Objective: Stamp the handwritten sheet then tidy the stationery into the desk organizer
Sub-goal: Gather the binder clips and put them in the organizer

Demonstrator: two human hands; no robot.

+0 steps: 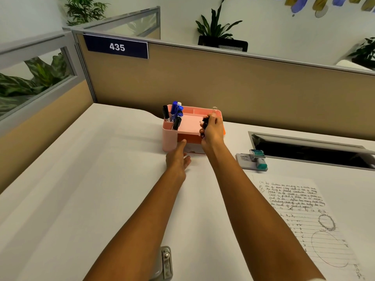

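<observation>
While right hand (211, 128) pinches dark clips (205, 123), grip closed

Bright, even light falls from above, and the white worktop (101, 189) is washed pale, close to overexposed. Shadows are soft and faint: a weak grey one lies under the left hand (178, 157) and beside both forearms. The wide lens bends straight lines, so the partition's top rail (223, 50) bows and tilts toward the edges. The right hand (212, 128) is slightly smeared by motion. The writing on the handwritten sheet (316, 218) is soft and hard to read. The sign reading 435 (117, 47) is sharp.
</observation>
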